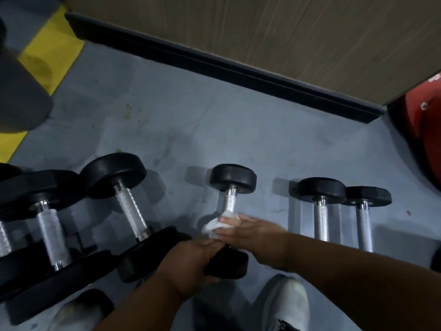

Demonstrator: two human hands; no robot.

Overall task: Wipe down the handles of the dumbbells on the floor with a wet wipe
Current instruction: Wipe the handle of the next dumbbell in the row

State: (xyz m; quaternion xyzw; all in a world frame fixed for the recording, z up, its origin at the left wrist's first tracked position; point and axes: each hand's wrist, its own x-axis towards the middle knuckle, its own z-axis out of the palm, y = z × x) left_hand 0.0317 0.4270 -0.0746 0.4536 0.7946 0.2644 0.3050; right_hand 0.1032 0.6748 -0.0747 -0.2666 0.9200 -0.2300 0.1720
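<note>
— Closest to us, what's down there by the person's feet?

— A white shoe (pixel 284 304) on the right side, planted on the grey floor (pixel 214 125), and a second pale shoe (pixel 78 311) lower left, blurred. Both bare forearms reach out over them.

— And the hands?

— The left hand (pixel 188 261) is clamped over the near black head (pixel 226 263) of the middle dumbbell (pixel 232 177), fingers curled round its edge. The right hand (pixel 257 232) comes in from the right, its fingers closed around the knurled metal handle (pixel 231 201) with a white wet wipe (pixel 214 226) bunched between the fingers and the bar. The wipe sits at the lower end of the handle, just above the head the left hand grips.

— So where does that dumbbell lie?

— On the floor, pointing away from the person towards the wall, its far head nearest the black skirting (pixel 238 68) and wooden panel (pixel 262 32).

— Any others?

— A larger dumbbell (pixel 114 173) just to the left, tilted, its near head almost touching the left hand. Further left, two more big ones (pixel 47 211) crowded together, partly cut off. To the right, two slimmer dumbbells (pixel 321 189) side by side, their far heads touching or nearly so; I can't tell which.

— Anything else around?

— A yellow strip (pixel 50 51) on the floor upper left, a blurred grey shape (pixel 21 91) in front of it, and something red (pixel 420 130) at the right edge with white lettering too small to read.
</note>
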